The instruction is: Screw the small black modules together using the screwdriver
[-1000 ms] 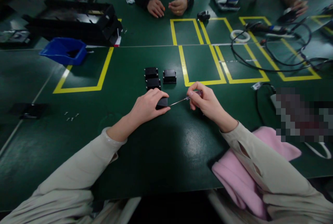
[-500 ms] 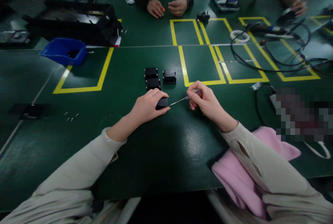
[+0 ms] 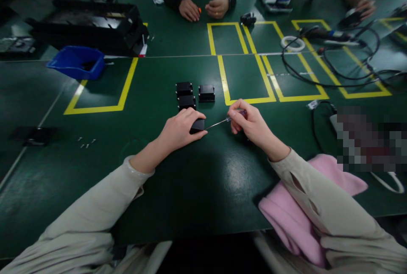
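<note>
On the green table my left hand (image 3: 182,129) is closed round a small black box (image 3: 197,126), thumb on its near side and fingers over the far side. My right hand (image 3: 244,118) grips a screwdriver (image 3: 217,124) by its dark, partly clear handle. The thin shaft points left, and its tip meets the box's near right corner by my left thumb. Just beyond my left hand are two black boxes (image 3: 186,102) one behind the other, with a third black box (image 3: 207,93) to their right. Small shiny screws show at their corners.
Several loose screws (image 3: 87,142) lie left of my left arm. Farther off are a blue bin (image 3: 78,62) and a large black tray (image 3: 89,28). Cables (image 3: 337,83) loop at the right; a pink cloth (image 3: 292,214) lies under my right forearm. Co-workers' hands (image 3: 203,9) rest across the table.
Almost nothing differs. Both hands, the box and the screwdriver keep their places, and the whole view has shifted very slightly.
</note>
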### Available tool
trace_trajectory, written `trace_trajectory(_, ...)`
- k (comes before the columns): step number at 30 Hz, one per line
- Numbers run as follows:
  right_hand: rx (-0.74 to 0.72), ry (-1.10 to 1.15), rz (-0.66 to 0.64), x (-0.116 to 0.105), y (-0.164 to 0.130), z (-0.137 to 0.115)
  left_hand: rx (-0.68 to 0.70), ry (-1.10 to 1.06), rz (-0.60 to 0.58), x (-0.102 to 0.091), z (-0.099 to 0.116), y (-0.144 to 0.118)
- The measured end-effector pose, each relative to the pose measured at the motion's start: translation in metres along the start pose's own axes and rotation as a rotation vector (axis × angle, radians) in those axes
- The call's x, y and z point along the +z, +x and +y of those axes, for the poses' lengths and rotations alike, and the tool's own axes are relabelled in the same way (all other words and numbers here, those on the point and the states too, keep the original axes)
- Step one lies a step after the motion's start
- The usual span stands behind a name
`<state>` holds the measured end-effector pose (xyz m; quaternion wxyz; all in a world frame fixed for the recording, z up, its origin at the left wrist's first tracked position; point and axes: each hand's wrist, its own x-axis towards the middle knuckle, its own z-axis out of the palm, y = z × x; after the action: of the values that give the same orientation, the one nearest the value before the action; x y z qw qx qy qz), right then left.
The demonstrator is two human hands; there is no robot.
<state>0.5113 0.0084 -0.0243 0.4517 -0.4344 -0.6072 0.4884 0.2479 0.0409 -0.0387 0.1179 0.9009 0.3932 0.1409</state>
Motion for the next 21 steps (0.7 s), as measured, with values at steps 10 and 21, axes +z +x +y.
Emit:
trace_trajectory(10,0.006,0.030,0.003,0.0004,0.0008,-0.0003,0.005,0.001,-0.009,-0.0003,0.0000,-0.0001)
trace_trajectory(21,-0.004,0.031,-0.004,-0.0001,0.0004,0.0013,0.003,0.016,-0.015,-0.0007,-0.0003,0.0003)
